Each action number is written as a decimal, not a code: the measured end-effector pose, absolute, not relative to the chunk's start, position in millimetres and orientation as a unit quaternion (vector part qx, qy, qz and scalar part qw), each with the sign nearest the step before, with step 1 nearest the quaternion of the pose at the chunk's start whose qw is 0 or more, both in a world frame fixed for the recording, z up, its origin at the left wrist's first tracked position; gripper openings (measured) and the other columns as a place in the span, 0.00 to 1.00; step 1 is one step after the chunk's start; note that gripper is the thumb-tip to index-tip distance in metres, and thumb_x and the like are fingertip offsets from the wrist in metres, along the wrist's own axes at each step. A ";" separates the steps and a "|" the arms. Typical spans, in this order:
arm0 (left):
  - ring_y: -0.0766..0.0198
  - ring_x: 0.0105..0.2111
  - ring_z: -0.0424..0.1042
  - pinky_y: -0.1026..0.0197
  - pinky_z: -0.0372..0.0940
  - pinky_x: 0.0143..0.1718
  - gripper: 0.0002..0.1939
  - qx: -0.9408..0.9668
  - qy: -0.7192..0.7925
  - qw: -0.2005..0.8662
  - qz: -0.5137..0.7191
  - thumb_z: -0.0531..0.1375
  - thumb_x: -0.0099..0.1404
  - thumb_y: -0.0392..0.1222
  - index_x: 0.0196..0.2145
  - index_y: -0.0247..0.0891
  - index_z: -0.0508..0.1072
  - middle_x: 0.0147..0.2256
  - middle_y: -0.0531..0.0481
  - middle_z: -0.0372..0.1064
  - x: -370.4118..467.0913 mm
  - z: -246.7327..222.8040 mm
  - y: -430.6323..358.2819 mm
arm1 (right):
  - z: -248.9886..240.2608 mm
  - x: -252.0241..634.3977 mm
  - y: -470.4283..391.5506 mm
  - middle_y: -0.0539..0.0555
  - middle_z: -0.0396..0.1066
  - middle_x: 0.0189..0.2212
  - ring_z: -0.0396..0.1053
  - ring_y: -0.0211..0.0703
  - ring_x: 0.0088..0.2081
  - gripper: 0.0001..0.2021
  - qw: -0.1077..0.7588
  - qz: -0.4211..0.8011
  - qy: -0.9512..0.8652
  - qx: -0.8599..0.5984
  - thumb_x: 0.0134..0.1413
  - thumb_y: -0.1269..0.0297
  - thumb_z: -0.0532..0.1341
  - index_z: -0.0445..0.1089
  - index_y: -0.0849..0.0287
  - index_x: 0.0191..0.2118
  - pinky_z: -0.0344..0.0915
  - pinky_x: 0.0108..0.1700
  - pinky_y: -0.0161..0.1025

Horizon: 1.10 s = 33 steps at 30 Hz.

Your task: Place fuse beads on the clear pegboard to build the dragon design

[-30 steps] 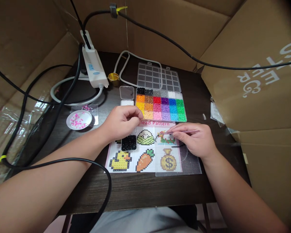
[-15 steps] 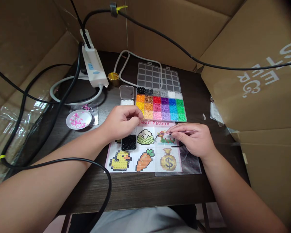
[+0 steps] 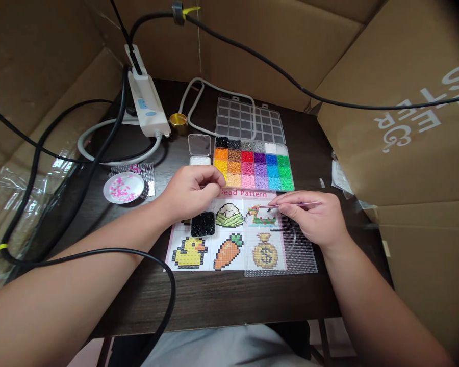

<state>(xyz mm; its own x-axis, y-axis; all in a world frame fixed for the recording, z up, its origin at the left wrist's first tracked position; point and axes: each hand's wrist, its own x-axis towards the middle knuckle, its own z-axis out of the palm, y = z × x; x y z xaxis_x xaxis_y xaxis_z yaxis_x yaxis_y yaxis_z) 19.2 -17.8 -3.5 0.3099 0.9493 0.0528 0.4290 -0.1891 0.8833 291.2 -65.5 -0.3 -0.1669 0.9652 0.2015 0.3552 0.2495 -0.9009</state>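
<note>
My right hand is closed on slim pinkish metal tweezers, their tips pointing left above the dragon-boat picture on the bead pattern sheet. A clear pegboard covers the sheet's right part; a few dark beads stand near its upper left. My left hand has thumb and fingers pinched together just above a small box of black beads. Whatever lies between those fingertips is hidden. Behind them sits a sorting case of beads in many colours, its clear lid folded back.
At the left, a white dish of pink and white beads rests partly on another pegboard. Farther back are a power strip and a gold-coloured cup. A black cable hangs across my left forearm. Cardboard walls surround the table.
My right hand has shifted slightly right with the tweezers, whose tips have lifted away from the dark beads and now lie more level. My left hand is nearly still.
</note>
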 end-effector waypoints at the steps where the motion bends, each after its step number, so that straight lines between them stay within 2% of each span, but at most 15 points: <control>1: 0.65 0.24 0.67 0.62 0.61 0.26 0.08 0.701 0.491 0.405 0.321 0.56 0.54 0.38 0.28 0.36 0.76 0.25 0.50 0.74 18.9 -3.8 -17.7 | -0.2 294.1 -65.6 0.52 0.83 0.32 0.81 0.44 0.34 0.03 0.421 0.360 -0.670 -0.495 0.52 0.67 0.70 0.83 0.53 0.31 0.79 0.38 0.37; 6: 0.64 0.25 0.70 0.62 0.61 0.26 0.08 0.700 0.498 0.402 0.317 0.57 0.55 0.38 0.29 0.36 0.76 0.26 0.49 0.75 17.6 -5.9 -16.8 | 0.7 309.4 -66.1 0.51 0.83 0.33 0.81 0.43 0.37 0.03 0.420 0.349 -0.671 -0.501 0.55 0.65 0.70 0.83 0.51 0.33 0.79 0.42 0.37; 16: 0.66 0.23 0.66 0.65 0.58 0.23 0.07 0.696 0.505 0.401 0.315 0.58 0.55 0.39 0.28 0.38 0.76 0.24 0.52 0.73 17.3 -5.1 -16.2 | 1.0 320.5 -61.3 0.53 0.83 0.32 0.81 0.44 0.35 0.03 0.376 0.363 -0.683 -0.511 0.53 0.62 0.70 0.83 0.53 0.32 0.78 0.37 0.38; 22: 0.65 0.26 0.69 0.64 0.62 0.27 0.07 0.702 0.499 0.394 0.321 0.58 0.55 0.39 0.27 0.38 0.76 0.25 0.51 0.74 17.8 -5.8 -16.3 | 1.0 316.8 -60.3 0.54 0.83 0.31 0.81 0.45 0.34 0.04 0.379 0.361 -0.683 -0.510 0.53 0.61 0.70 0.83 0.54 0.31 0.79 0.38 0.38; 29: 0.66 0.24 0.67 0.64 0.60 0.25 0.07 0.708 0.494 0.388 0.322 0.57 0.55 0.38 0.27 0.38 0.75 0.24 0.52 0.73 18.2 -4.0 -16.0 | 0.7 314.9 -60.4 0.53 0.83 0.31 0.82 0.44 0.34 0.03 0.378 0.368 -0.683 -0.505 0.53 0.63 0.70 0.83 0.53 0.32 0.79 0.37 0.37; 33: 0.64 0.26 0.69 0.63 0.62 0.27 0.06 0.707 0.496 0.391 0.318 0.57 0.55 0.39 0.27 0.39 0.75 0.25 0.52 0.74 17.9 -4.4 -15.9 | 0.3 314.3 -60.4 0.54 0.83 0.31 0.81 0.45 0.34 0.04 0.374 0.368 -0.682 -0.509 0.53 0.62 0.70 0.83 0.54 0.32 0.79 0.38 0.37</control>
<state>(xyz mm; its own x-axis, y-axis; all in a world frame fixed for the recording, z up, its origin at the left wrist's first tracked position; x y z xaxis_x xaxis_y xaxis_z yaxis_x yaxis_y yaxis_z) 17.9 -15.9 -4.4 0.3046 0.9505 0.0620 0.4530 -0.2019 0.8684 314.3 -60.4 0.3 -0.2011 0.9702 0.1351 0.4189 0.2098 -0.8834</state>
